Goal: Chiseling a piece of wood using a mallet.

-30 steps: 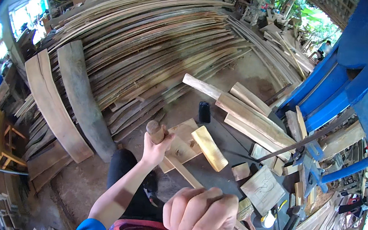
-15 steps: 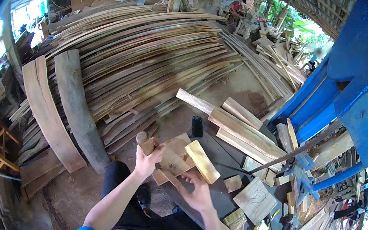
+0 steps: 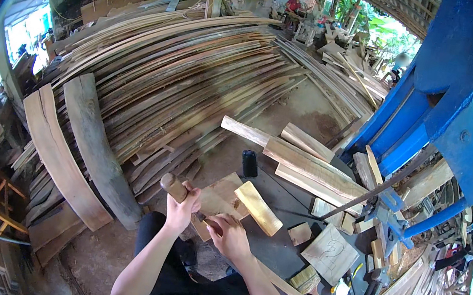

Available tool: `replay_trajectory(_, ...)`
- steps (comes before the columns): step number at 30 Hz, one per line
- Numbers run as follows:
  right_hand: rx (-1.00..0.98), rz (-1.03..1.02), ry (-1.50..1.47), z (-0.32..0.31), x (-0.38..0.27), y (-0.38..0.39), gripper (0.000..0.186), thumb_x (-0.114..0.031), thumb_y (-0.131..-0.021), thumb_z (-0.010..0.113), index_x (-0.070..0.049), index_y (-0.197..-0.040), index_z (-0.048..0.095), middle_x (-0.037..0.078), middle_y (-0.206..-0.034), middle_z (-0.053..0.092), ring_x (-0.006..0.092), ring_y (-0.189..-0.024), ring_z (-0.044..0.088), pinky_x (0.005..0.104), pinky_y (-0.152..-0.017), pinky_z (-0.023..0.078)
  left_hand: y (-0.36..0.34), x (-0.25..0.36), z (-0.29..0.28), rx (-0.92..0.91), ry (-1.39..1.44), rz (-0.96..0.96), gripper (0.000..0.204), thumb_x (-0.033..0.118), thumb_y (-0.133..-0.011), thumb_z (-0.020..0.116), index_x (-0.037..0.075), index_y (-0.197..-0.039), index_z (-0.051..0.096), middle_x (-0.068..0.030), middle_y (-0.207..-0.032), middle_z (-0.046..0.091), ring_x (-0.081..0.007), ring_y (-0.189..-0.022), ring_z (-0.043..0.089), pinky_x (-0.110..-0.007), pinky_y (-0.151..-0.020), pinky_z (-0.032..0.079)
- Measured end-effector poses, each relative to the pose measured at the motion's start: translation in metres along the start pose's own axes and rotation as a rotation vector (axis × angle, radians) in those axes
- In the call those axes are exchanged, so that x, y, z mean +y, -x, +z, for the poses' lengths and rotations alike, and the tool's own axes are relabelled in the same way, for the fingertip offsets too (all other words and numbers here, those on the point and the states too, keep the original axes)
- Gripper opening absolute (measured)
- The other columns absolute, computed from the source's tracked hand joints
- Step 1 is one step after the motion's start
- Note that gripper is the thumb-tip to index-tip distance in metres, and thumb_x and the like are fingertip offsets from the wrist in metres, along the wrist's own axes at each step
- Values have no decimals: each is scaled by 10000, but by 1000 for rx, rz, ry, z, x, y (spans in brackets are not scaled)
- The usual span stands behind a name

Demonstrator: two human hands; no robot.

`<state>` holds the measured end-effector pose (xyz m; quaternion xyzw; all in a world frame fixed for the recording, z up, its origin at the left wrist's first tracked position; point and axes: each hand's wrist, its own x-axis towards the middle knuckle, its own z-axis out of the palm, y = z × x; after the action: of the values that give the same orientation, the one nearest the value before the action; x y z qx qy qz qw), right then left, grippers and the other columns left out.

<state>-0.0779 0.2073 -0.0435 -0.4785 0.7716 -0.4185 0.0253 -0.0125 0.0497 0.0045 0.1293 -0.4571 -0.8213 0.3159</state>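
My left hand (image 3: 182, 209) is wrapped round a tool with a thick, rounded wooden handle (image 3: 174, 187), which sticks up above the fist. The tool's lower part is mostly hidden between my hands. Close beside it, my right hand (image 3: 230, 239) has its fingers bent together on a small brown piece of wood (image 3: 213, 226), largely covered by the fingers. Just beyond both hands, a flat wooden board (image 3: 221, 196) lies at the near left edge of the dark table (image 3: 280, 246). A pale yellow wood block (image 3: 258, 208) rests slanted on the board's right side.
A blue machine (image 3: 450, 110) with a narrow blade (image 3: 377, 190) rises at the right. Long wood pieces (image 3: 314, 167), a black phone-like object (image 3: 250, 163), a marked square block (image 3: 333, 254) and a brush (image 3: 311, 285) lie on the table. Stacked planks (image 3: 180, 74) fill the floor beyond.
My right hand has shifted left, close to my left hand, and its fingers have drawn together. My left hand, with the wooden-handled tool, has moved slightly left and nearer. The view has shifted a little.
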Motion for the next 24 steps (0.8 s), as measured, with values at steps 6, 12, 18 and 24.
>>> replay_trajectory(6, -33, 13, 109, 4, -6, -11, 224, -238, -854, 678, -82, -1011, 641, 84, -976, 634, 286, -928, 630, 398, -822, 517, 0, 1, -11, -4, 20, -30, 208, 21, -949, 574, 110, -872, 402, 30, -684, 417, -59, -529, 347, -240, -480, 270)
replay_trajectory(12, 6, -54, 142, 5, -8, -19, 228, -251, -868, 668, -83, -1019, 635, 83, -958, 633, 276, -892, 639, 389, -796, 525, -3, 2, -7, -41, -18, -19, 198, 29, -956, 564, 106, -871, 402, 27, -675, 427, -60, -527, 360, -243, -476, 275)
replay_trajectory(18, 17, -68, 167, 9, -9, -12, 237, -253, -888, 648, -80, -1048, 622, 90, -954, 634, 276, -899, 642, 396, -791, 533, 3, -3, 3, -3, -114, 19, 193, 38, -931, 591, 79, -807, 449, 25, -635, 469, -61, -525, 421, -247, -472, 315)
replay_trajectory(24, 73, -68, 205, 11, -13, -5, 195, -202, -861, 675, -85, -1005, 612, 80, -931, 633, 284, -866, 636, 389, -759, 531, 4, 2, 14, 6, -229, 29, 195, 68, -910, 619, 68, -749, 509, 36, -608, 498, -58, -516, 449, -248, -472, 351)
